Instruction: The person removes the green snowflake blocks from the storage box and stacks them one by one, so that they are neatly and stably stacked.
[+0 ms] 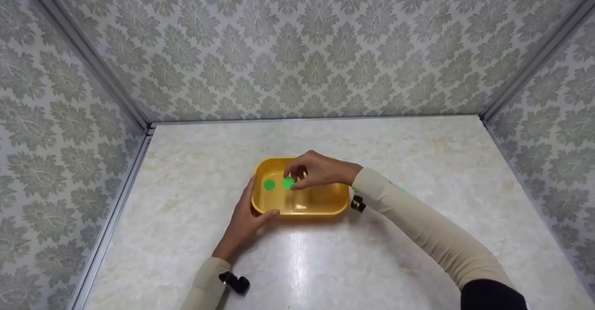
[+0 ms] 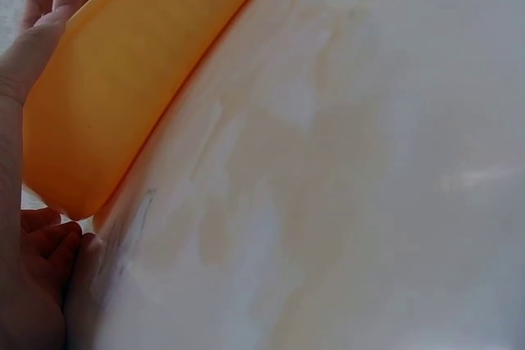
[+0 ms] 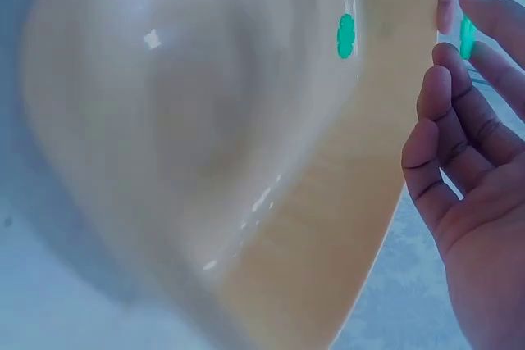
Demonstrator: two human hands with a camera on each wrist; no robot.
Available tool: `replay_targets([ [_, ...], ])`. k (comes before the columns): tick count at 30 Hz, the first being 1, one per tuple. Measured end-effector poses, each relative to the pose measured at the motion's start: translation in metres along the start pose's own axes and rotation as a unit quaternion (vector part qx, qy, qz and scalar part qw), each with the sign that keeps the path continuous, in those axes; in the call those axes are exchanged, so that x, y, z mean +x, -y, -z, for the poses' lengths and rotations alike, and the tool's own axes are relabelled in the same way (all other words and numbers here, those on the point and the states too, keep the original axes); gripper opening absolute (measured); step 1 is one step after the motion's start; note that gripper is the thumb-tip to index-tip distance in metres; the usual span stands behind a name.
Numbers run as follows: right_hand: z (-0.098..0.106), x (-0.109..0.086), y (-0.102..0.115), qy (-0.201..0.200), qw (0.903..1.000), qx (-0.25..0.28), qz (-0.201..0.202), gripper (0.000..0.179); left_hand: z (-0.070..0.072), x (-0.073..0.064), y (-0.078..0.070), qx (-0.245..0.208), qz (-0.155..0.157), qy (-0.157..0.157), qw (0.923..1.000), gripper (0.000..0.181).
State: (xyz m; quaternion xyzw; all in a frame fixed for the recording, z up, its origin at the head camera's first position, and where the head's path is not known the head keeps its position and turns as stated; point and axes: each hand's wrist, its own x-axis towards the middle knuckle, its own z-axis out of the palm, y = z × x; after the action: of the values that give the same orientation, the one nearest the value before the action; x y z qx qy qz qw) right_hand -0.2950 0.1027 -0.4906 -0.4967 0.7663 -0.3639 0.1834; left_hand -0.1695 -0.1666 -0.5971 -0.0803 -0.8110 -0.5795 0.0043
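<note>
A yellow plastic container [image 1: 320,214] with rounded corners sits on the table. My left hand [image 1: 242,221] grips its left end, thumb along the front rim and fingers down the left side. Over the container, my right hand [image 1: 320,169] pinches a small green scalloped disc [image 3: 467,37] between thumb and index finger, the other fingers loosely bent. A similar green disc [image 1: 269,184] lies on the container floor toward the left, and the right wrist view shows this disc [image 3: 346,36] near the inner wall.
Beyond the right forearm a bit of something green [image 1: 403,190] peeks out, mostly hidden by the sleeve [image 1: 418,221]. The marbled table [image 1: 186,161] is bordered by patterned walls [image 1: 316,59] at the back and both sides.
</note>
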Motion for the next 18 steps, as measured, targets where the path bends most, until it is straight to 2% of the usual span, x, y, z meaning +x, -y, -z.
replay_targets([
  [11, 0.007, -0.034, -0.007, -0.064, 0.998, -0.003, 0.001, 0.024, -0.001, 0.0, -0.002, 0.004, 0.017, 0.001, 0.9998, 0.115],
  [18, 0.012, -0.052, -0.006, -0.094, 0.9956, 0.0, -0.002, 0.021, -0.002, -0.001, -0.002, 0.004, 0.007, -0.003, 1.0, 0.117],
])
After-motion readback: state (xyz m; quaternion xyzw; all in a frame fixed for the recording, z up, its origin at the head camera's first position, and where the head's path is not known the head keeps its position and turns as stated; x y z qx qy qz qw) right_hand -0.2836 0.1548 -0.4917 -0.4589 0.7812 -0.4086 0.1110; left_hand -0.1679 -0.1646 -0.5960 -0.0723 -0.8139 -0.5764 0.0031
